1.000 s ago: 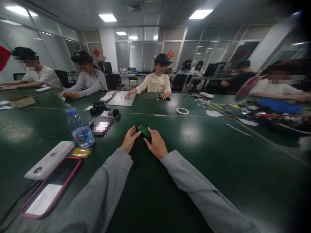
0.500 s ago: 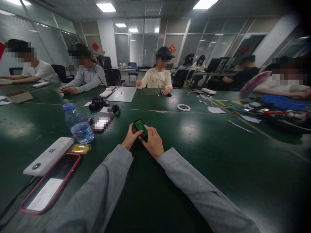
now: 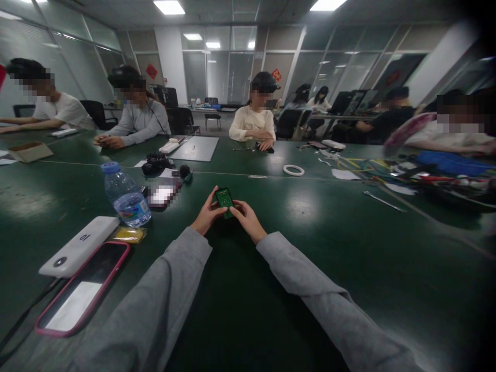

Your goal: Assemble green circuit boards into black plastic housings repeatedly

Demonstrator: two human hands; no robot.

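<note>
A small green circuit board (image 3: 225, 199) with a dark edge is held up over the table, its face tilted toward me. My left hand (image 3: 207, 212) grips its left side, thumb across the lower face. On the other side my right hand (image 3: 246, 217) holds the lower right corner, with its thumb on the front. The fingers behind the board are mostly hidden. Both grey sleeves rest along the table toward me.
The green table (image 3: 310, 248) carries a water bottle (image 3: 129, 199), a white power bank (image 3: 79, 245), a red-edged phone (image 3: 83, 292) and a yellow packet (image 3: 129, 235) on the left. A white ring (image 3: 293, 170), a wrench (image 3: 384, 201) and tangled cables (image 3: 422, 170) lie rightward. Several people sit around.
My right hand has shifted from over the board's right edge to its lower right corner, uncovering more of it. The board has turned more upright. The person opposite has brought their raised hand down.
</note>
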